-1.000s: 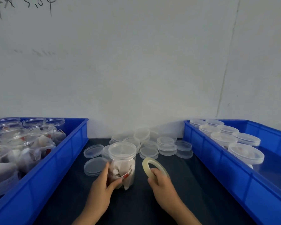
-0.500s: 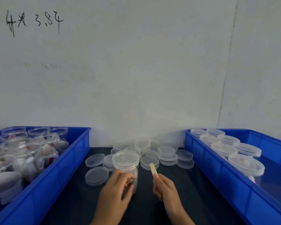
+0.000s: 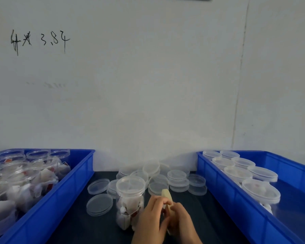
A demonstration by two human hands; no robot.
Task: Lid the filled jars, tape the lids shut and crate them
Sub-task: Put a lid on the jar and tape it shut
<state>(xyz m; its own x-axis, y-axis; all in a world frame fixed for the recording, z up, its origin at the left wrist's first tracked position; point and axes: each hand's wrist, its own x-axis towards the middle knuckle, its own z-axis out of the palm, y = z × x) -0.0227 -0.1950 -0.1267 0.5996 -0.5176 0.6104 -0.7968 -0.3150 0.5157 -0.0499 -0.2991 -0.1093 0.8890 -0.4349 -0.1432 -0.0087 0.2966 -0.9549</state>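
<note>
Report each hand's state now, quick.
Left hand: fingers pinch the tape roll, beside the lidded jar.
Right hand: grips the same tape roll from below.

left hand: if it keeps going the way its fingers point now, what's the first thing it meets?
The left hand points up-right; its fingertips already touch the tape roll held with the right hand. Beyond that, probably the loose lids, though depth is unclear.

Central lane, dark table surface (image 3: 209, 217): open strip along the right blue plastic crate (image 3: 224, 196). Obstructions: heap of clear round lids (image 3: 165, 178) at rear; lidded clear jar (image 3: 130, 199) centre; left blue crate (image 3: 63, 196) flanking.
</note>
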